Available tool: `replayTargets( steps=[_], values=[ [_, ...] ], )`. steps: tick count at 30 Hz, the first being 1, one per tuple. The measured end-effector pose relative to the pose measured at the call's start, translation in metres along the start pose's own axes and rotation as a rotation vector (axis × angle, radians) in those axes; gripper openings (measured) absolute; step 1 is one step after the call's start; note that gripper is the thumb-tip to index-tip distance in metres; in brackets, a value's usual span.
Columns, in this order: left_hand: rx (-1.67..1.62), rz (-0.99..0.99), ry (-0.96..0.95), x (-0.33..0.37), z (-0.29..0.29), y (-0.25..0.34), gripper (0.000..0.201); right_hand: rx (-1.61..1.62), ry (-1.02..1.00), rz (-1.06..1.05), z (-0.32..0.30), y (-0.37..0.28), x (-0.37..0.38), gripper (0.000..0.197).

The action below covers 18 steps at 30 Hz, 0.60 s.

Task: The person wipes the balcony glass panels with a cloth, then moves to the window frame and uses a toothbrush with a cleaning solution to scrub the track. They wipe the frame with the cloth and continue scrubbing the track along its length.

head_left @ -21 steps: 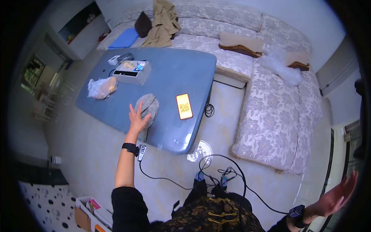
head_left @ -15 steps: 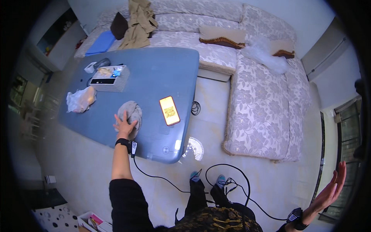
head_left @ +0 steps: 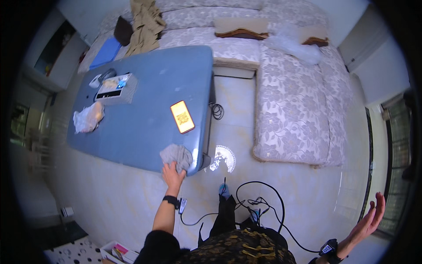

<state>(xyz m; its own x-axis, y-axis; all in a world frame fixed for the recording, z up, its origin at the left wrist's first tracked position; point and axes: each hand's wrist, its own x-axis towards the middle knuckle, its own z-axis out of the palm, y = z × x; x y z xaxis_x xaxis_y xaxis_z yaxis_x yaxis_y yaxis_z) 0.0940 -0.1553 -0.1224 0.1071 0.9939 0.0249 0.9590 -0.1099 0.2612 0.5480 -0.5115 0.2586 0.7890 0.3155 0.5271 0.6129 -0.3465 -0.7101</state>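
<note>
At the near right corner of the blue table, my left hand is on a crumpled grey cloth. Its fingers bend over the near edge of the cloth and press it against the tabletop. Out to the far right, my right hand is raised in the air, fingers stretched and holding nothing. Farther in on the table, beyond the cloth, lies a phone with a lit yellow screen. Both wrists carry black straps with small cabled devices.
Toward the table's left are a tissue box with small items on top and a plastic bag. A patterned sofa wraps the back and right. Black cables loop over the floor around my feet. An open box stands lower left.
My left hand has slid the cloth toward me and right, from mid-table to the near right corner. The view has shifted a little. My right hand stays raised and open.
</note>
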Motion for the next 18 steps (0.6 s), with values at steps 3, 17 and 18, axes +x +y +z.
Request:
replayTargets(
  steps=[3,17,18],
  values=[
    [-0.260,0.172,-0.093,-0.041,0.007,0.029,0.045,-0.036,0.042,-0.023,-0.033,0.019,-0.007,0.038],
    [-1.344,0.146,-0.822,-0.199,-0.022,0.367,0.041,0.154,0.378,0.137,-0.343,0.152,-0.044,0.036],
    [-1.347,0.096,-0.889,-0.214,-0.024,0.395,0.041,0.251,0.365,0.075,-0.367,0.155,-0.041,0.040]
  ],
)
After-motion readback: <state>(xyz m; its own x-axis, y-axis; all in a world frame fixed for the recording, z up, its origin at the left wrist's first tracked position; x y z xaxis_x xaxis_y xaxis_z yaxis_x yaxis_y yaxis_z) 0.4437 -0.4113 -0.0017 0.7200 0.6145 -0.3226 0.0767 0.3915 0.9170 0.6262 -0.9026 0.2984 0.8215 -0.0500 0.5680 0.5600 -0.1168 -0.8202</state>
